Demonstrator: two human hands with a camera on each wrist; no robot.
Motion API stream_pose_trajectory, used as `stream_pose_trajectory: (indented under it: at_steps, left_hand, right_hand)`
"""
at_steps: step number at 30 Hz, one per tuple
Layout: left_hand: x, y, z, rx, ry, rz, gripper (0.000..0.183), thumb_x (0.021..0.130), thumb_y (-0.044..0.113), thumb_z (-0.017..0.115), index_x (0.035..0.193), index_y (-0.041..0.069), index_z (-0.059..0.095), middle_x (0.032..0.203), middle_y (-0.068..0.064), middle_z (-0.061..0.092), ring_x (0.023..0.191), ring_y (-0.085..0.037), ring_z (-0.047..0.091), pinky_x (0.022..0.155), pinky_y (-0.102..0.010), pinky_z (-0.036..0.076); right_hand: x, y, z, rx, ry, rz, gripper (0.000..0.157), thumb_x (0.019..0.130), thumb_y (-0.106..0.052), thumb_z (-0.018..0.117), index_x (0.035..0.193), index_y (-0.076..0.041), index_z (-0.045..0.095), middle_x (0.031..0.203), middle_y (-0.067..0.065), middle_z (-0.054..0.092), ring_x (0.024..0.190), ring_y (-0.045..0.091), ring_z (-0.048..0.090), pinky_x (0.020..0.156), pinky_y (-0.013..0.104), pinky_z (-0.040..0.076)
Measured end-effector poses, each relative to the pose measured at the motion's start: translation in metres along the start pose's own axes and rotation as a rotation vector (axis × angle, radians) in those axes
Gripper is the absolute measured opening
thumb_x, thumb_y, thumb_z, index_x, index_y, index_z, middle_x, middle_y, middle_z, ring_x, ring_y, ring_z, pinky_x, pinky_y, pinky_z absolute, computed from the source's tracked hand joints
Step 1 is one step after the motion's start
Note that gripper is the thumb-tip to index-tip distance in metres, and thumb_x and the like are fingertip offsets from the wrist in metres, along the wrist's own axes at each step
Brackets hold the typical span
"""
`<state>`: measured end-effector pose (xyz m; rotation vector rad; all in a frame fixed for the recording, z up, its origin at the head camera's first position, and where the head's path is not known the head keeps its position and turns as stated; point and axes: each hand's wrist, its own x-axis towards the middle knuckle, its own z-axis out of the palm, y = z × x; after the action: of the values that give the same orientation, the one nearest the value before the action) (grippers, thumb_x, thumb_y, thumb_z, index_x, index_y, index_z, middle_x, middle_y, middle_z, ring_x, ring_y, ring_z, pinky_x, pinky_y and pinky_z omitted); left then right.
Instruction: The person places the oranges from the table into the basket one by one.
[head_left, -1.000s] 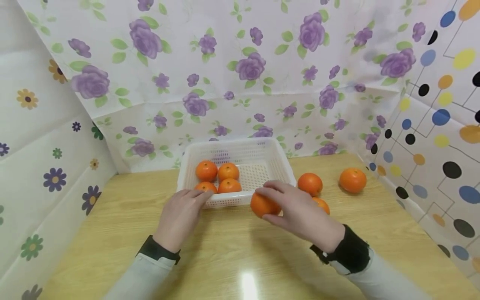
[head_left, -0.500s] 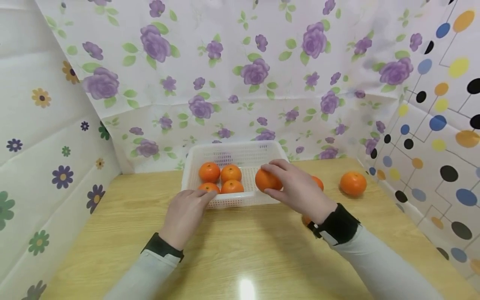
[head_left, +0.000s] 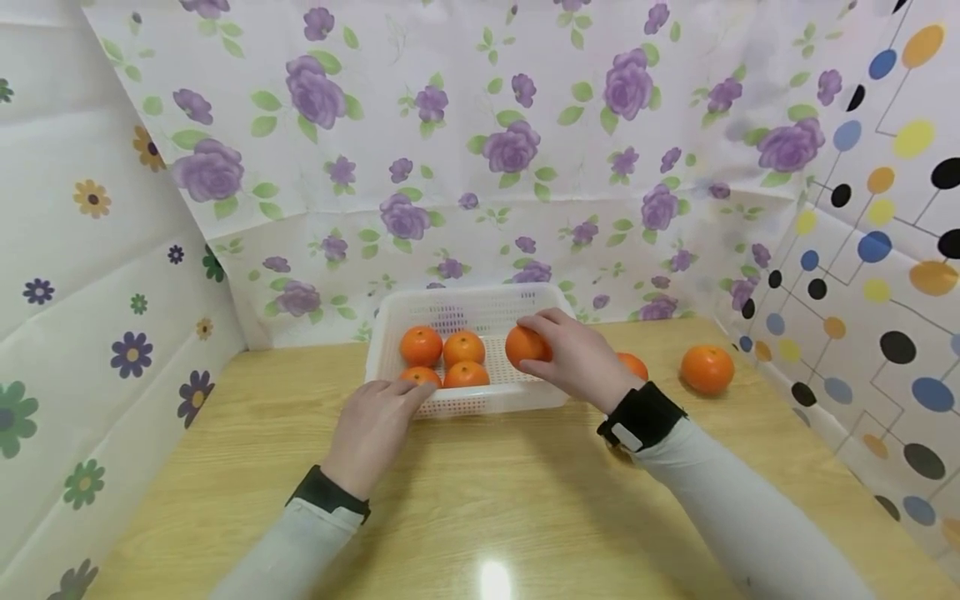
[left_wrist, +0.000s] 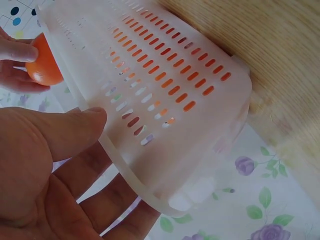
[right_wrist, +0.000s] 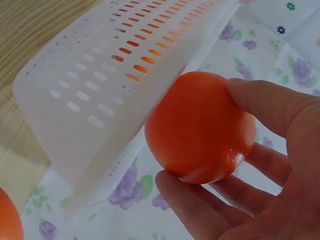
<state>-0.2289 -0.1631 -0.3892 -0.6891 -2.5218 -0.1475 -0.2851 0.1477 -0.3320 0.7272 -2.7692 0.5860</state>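
A white perforated plastic basket (head_left: 517,399) stands at the back of the table. Inside its left part sit several orange mandarins (head_left: 464,349). My left hand (head_left: 371,429) holds the basket's near rim at the left corner, thumb outside and fingers over the inner side, as the left wrist view shows. My right hand (head_left: 581,358) grips another mandarin (right_wrist: 200,127) between thumb and fingertips. In the head view that held mandarin is over the right part of the basket, level with or just above the rim; its underside is hard to judge.
To the right of the basket lies a mandarin (head_left: 707,369). Another mandarin (head_left: 633,364) is partly covered by my right hand, and one more is almost hidden beneath the right wrist. A floral sheet (head_left: 480,167) hangs right behind the wooden table (head_left: 450,500).
My right hand has lifted its mandarin from in front of the basket, up over the near rim to the basket's right part. The left hand stays on the rim. The view has shifted slightly.
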Motion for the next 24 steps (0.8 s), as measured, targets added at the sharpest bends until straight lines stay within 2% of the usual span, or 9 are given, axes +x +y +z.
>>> stream_pose_trajectory:
  at_steps: [7,14,19,24]
  left_hand:
    - [0.000,0.001,0.006,-0.025,0.040,0.016,0.043,0.089,-0.007,0.084,0.126,0.015,0.081,0.113,-0.004,0.082,0.097,-0.030,0.076,0.092,-0.048,0.062]
    - [0.005,0.003,0.004,-0.043,0.007,-0.003,0.042,0.091,-0.005,0.084,0.129,0.013,0.081,0.119,-0.005,0.081,0.105,-0.031,0.074,0.094,-0.047,0.062]
    - [0.005,-0.002,-0.001,-0.046,-0.002,0.006,0.040,0.090,-0.003,0.087,0.126,0.014,0.082,0.118,-0.006,0.080,0.103,-0.032,0.068,0.088,-0.044,0.062]
    - [0.005,-0.007,-0.006,-0.041,0.009,0.037,0.038,0.088,-0.001,0.091,0.120,0.016,0.084,0.112,-0.007,0.079,0.093,-0.030,0.063,0.075,-0.039,0.059]
  right_hand:
    - [0.009,0.009,0.006,0.002,-0.047,0.028,0.061,0.097,-0.027,0.088,0.151,-0.009,0.065,0.143,0.018,0.064,0.111,0.034,0.070,0.096,0.052,0.060]
    - [0.020,0.015,0.012,0.022,-0.122,0.082,0.059,0.097,-0.027,0.087,0.150,-0.011,0.065,0.142,0.017,0.064,0.109,0.033,0.067,0.097,0.050,0.058]
    - [0.028,0.014,0.018,0.048,-0.156,0.082,0.059,0.096,-0.025,0.087,0.149,-0.010,0.066,0.141,0.017,0.066,0.108,0.031,0.066,0.097,0.049,0.056]
    - [0.031,0.014,0.024,0.050,-0.182,0.065,0.057,0.094,-0.024,0.088,0.146,-0.008,0.068,0.138,0.017,0.068,0.108,0.029,0.065,0.096,0.046,0.055]
